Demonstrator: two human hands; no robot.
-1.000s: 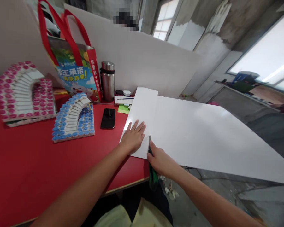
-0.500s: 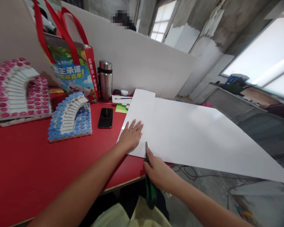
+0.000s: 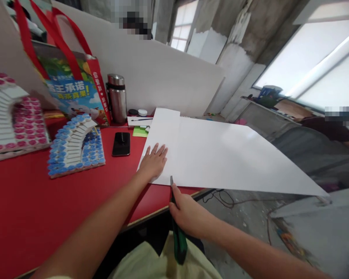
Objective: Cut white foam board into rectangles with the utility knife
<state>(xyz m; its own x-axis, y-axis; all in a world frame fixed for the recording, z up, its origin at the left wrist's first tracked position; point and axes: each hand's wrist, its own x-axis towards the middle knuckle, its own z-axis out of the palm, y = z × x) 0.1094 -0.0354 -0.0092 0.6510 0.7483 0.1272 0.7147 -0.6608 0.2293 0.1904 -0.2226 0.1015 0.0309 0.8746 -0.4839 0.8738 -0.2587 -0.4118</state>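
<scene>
A large white board (image 3: 209, 155) lies across the red table and reaches past its right edge. Pressed flat on its left part is my left hand (image 3: 154, 162), fingers spread. My right hand (image 3: 187, 213) is closed around a utility knife with a green handle (image 3: 179, 248), just off the board's near edge. The grey blade tip (image 3: 171, 180) points away from me and overlaps that edge in view; whether it touches the board I cannot tell. A narrower white strip (image 3: 165, 120) sticks out at the board's far left.
On the red table (image 3: 61, 209) are a phone (image 3: 121, 144), a steel flask (image 3: 117, 99), a printed bag (image 3: 72, 85), and blue (image 3: 75, 149) and pink (image 3: 26, 120) craft pieces. Behind stands a white panel (image 3: 163, 73). Cables (image 3: 221, 197) lie on the floor. Other people are partly visible beyond.
The view has shifted slightly to the right. The board's far right corner sits higher in view. Both hands keep their places, the left flat, the right on the knife.
</scene>
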